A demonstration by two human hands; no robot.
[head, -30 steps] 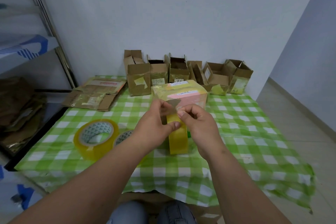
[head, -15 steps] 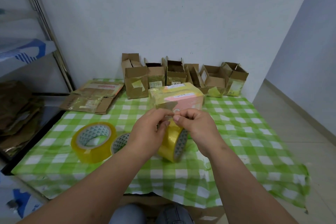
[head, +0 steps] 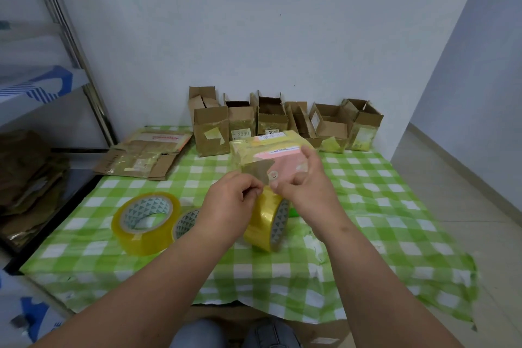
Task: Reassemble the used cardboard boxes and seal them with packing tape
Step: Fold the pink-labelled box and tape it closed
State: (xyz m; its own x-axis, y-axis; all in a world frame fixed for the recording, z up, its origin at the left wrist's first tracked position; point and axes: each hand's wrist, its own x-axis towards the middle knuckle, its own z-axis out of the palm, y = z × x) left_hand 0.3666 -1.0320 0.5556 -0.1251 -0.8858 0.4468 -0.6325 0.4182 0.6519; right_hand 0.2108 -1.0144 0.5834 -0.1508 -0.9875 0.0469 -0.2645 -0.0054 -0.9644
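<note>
Above the green checked table [head: 367, 206], I am pinching the tape roll's [head: 267, 223] free end with my left hand [head: 228, 201] and right hand [head: 299, 186]; next, draw it toward the yellow-wrapped box [head: 271, 147].

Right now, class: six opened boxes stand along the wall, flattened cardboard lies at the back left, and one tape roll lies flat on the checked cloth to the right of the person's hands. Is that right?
Not quite. The flat tape roll lies to the left of the hands, beside the left hand, not to the right. The head view shows it. The opened boxes and the flattened cardboard are as you said.
</note>
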